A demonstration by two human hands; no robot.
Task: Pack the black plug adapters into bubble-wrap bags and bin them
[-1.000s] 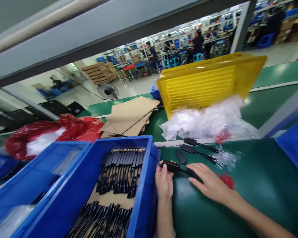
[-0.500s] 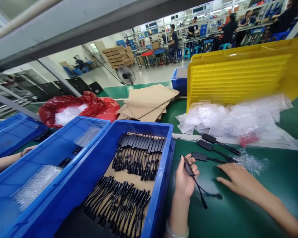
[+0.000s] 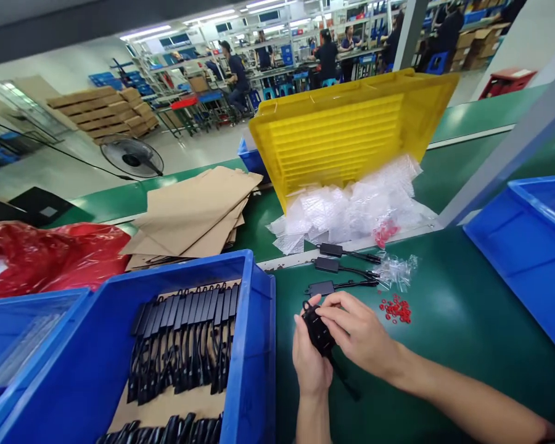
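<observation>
My left hand (image 3: 311,361) is wrapped around a small black box with a cable tail (image 3: 318,330), held tilted above the green table. With bent fingers pressed together, my right hand (image 3: 358,333) grips the same box near its looped top end; whether a small part sits between the fingertips is hidden. Just beyond my hands, three similar black cable boxes (image 3: 322,288) lie side by side on the table. To their right are a heap of clear plastic caps or sleeves (image 3: 396,271) and a scatter of small red rings (image 3: 396,309).
A blue bin (image 3: 254,345) with rows of black cable boxes on cardboard stands at left. Behind are cardboard sheets (image 3: 194,209), bubble bags (image 3: 342,213) and a tilted yellow tray (image 3: 346,135). Another blue bin (image 3: 527,246) stands right, beside a grey post (image 3: 494,148).
My view has swung to the right, bringing the red rings and right-hand bin into sight. My right hand has moved from the table onto the cable box in my left hand.
</observation>
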